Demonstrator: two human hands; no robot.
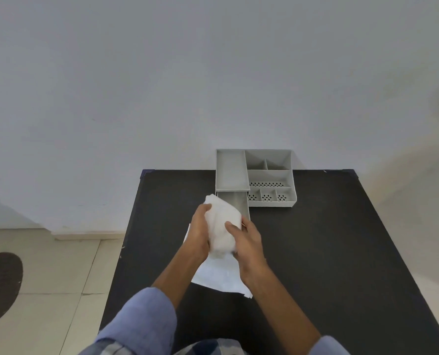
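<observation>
The near end of the pulled-out drawer of the grey organizer is hidden behind a rolled white cloth, so it cannot be told whether the cloth touches the drawer or is held just above it. The underside of the cloth and most of the fingers of both hands are out of sight behind it. A flat white sheet lies on the black table on the person's side of the organizer; its middle is covered by the hands and wrists, and how many layers it has is hard to make out. The organizer's far edge stands against the white wall, and its small front compartments show dotted floors. The left hand grips the cloth from its left side, thumb laid over the top end nearest the drawer, palm turned inward. The right hand holds the cloth from the other side, thumb pressed across the top of the roll, fingers curled round its right flank next to the drawer's wall. Both forearms run up from the bottom of the view toward the organizer, with blue sleeves rolled up and cut off by the lower border. Well to the left of the organizer, on the tiled floor, a dark round mat is cut off by the edge.
</observation>
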